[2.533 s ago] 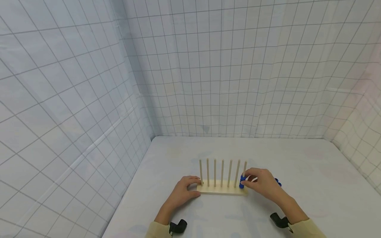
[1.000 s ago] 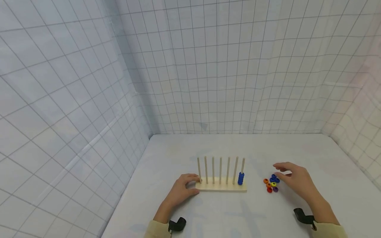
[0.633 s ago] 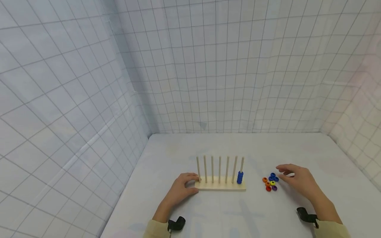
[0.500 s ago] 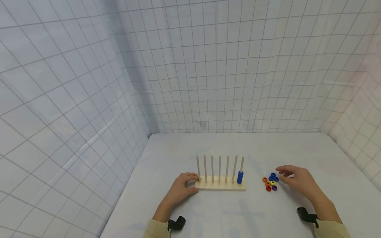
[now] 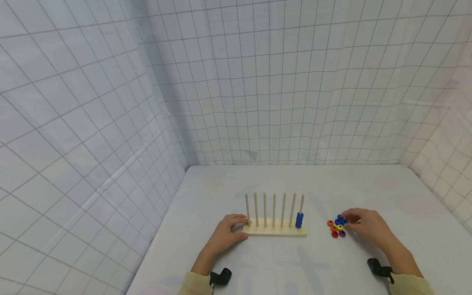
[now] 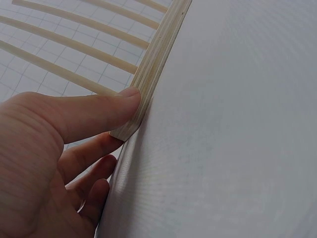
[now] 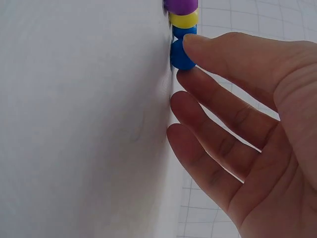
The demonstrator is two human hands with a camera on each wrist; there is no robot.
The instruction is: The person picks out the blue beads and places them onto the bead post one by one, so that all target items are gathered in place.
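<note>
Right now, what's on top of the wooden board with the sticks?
Seven sticks stand up on the board, and blue beads are stacked around the rightmost stick. The beads hide that stick's lower part and the board right beneath them.

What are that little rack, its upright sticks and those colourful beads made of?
Base: wood, probably plywood, with an unpainted-looking finish; layered lines run along its edge.
Pegs: seemingly plain wooden dowels, matt, judging by their pale tan colour.
Beads: smooth and evenly coloured with a faint sheen; plastic or painted wood, the look leaves it open.
</note>
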